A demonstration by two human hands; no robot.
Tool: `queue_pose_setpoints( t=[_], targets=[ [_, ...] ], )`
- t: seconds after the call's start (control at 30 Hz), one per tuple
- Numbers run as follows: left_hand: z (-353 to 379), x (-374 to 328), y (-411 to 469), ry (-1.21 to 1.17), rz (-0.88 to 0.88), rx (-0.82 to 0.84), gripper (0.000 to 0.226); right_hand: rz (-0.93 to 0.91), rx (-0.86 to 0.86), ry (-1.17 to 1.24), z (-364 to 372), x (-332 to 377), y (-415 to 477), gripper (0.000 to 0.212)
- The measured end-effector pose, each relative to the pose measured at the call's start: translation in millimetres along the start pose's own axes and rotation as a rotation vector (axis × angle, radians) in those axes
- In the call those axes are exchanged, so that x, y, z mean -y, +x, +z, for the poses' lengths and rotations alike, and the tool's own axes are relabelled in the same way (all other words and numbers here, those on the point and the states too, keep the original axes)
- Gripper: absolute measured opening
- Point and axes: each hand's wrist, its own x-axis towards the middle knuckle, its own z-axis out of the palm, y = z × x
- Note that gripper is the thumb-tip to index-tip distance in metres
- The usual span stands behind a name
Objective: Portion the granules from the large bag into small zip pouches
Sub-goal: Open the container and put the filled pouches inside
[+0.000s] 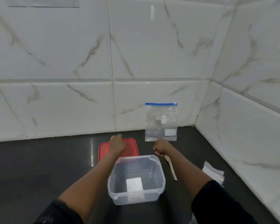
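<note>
The large clear zip bag (161,122) with a blue zip strip stands upright against the tiled wall. It looks nearly empty. A stack of small zip pouches (214,172) lies flat on the right of the dark counter. My right hand (160,147) is just in front of the bag, its fingers curled round the upper end of a wooden spoon (170,168) whose other end rests on the counter. My left hand (117,143) is over the far part of a red lid (129,151); it is blurred and holds nothing I can see.
An open clear plastic container (158,173) with a white label inside stands between my forearms, just in front of the red lid. Tiled walls close off the back and the right side of the dark counter (47,167).
</note>
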Motion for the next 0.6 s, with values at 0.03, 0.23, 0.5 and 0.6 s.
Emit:
queue_pose_setpoints(
  t=[0.03,0.23,0.5,0.6],
  targets=[
    [4.1,-19.7,-9.7,-0.015,0.084,0.011,0.051,-0.002,-0.023,-0.003,-8.7,-13.0,-10.5,0.016],
    [39.3,-112.5,-68.4,-0.006,0.493,0.168,0.048,0.073,-0.218,-0.121,-61.6,-98.7,-69.0,0.025],
    [110.3,-160.4,-150.2,0.227,0.812,0.594,0.023,0.162,-0.178,-0.098,-63.9,-179.6,-123.1,0.022],
    [128.0,-163.7,-167.2,0.438,0.820,0.682,0.040,0.136,-0.110,-0.131,-53.0,-188.8,-132.1,0.007]
  ],
)
